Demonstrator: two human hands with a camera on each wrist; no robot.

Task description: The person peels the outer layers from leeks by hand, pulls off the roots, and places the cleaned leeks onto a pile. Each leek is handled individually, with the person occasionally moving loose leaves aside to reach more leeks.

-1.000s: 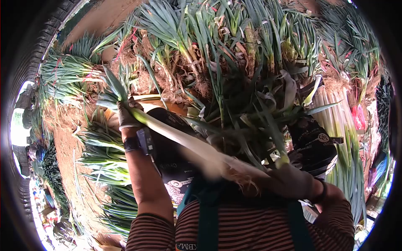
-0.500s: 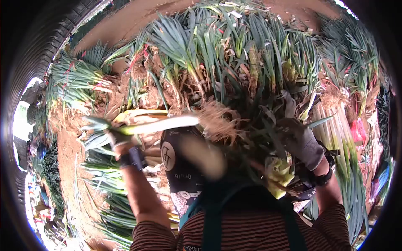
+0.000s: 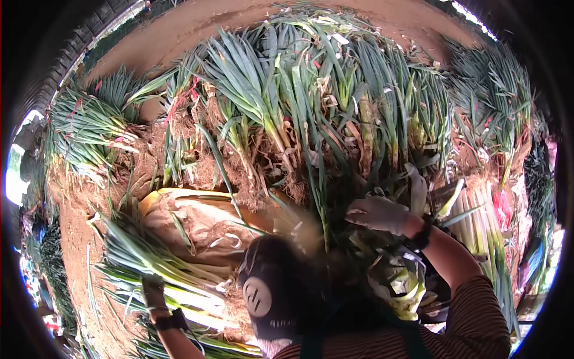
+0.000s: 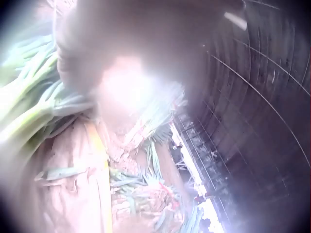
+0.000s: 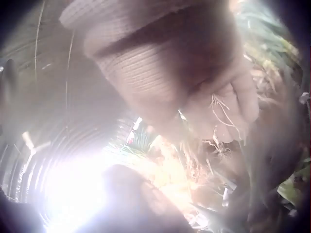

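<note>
My gloved left hand (image 3: 153, 292) is low at the left on a pile of cleaned leeks (image 3: 179, 281). Its fingers lie round the green end of one leek (image 3: 200, 301) whose white stalk runs to the right. The left wrist view is blurred and shows only pale leek stalks (image 4: 24, 116). My gloved right hand (image 3: 379, 213) reaches forward into the dark green leaves of a heap of uncleaned leeks (image 3: 287, 113) with earthy roots. Its fingers are relaxed and hold nothing. In the right wrist view root threads cling to the glove's palm (image 5: 218, 111).
A brown paper sack (image 3: 197, 221) lies on the soil between the two piles. My knee in a dark printed trouser (image 3: 263, 293) is in front of me. Stripped leaves (image 3: 402, 281) lie by my right side. A row of white trimmed leeks (image 3: 478, 209) lies far right.
My left hand carried the cleaned leek from in front of me down and left onto the pile. My right hand let go of the root end and reached forward into the heap.
</note>
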